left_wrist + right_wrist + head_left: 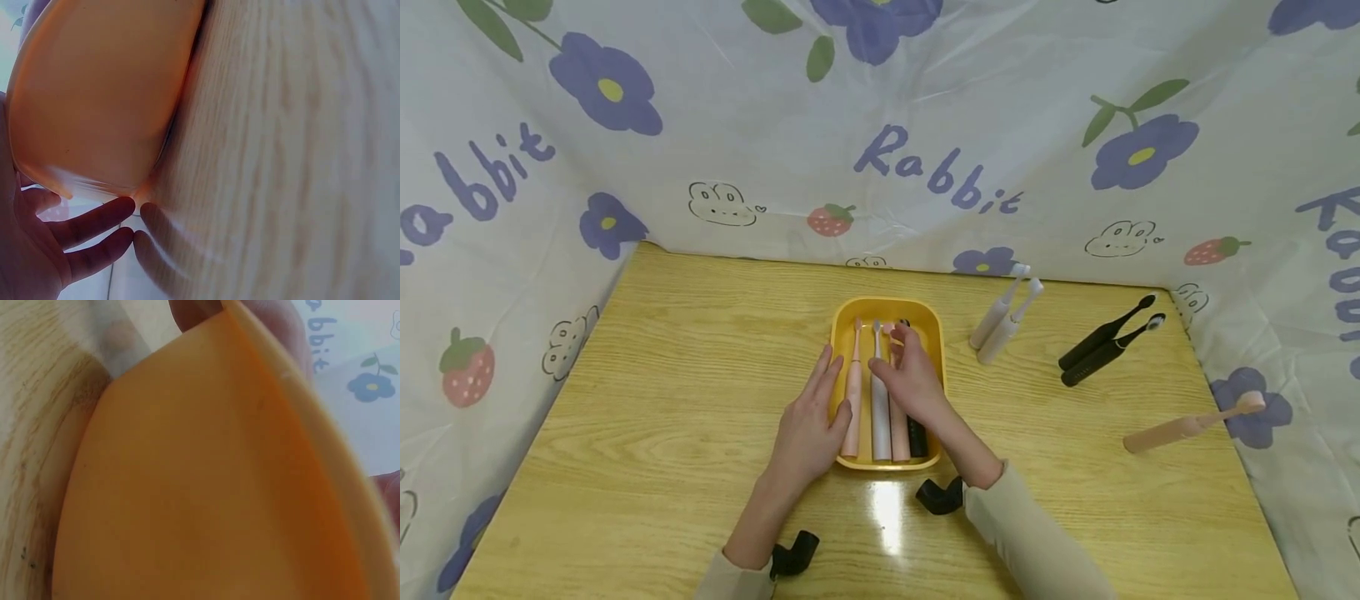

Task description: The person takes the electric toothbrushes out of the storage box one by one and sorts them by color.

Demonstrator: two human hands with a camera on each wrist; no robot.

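Observation:
A yellow tray [942, 350] holds a row of electric toothbrushes: a pink toothbrush [853, 400] at left, a grey toothbrush [880, 417], a second pink toothbrush [899, 437] and a black toothbrush [917, 437] at right. My left hand [808, 421] rests against the tray's left side, thumb at the rim, fingers fairly straight along the wall. In the left wrist view its fingertips [122, 206] are right at the tray's end. My right hand [913, 379] is over the tray's right half, thumb and fingers apart around the brush heads, partly hiding the second pink and black toothbrushes.
Right of the tray lie two white toothbrushes [1000, 325], then two black toothbrushes [1101, 346], and a pink toothbrush [1180, 429] near the table's right edge. The wooden table [685, 358] meets a printed cloth [775, 150] at the back and sides.

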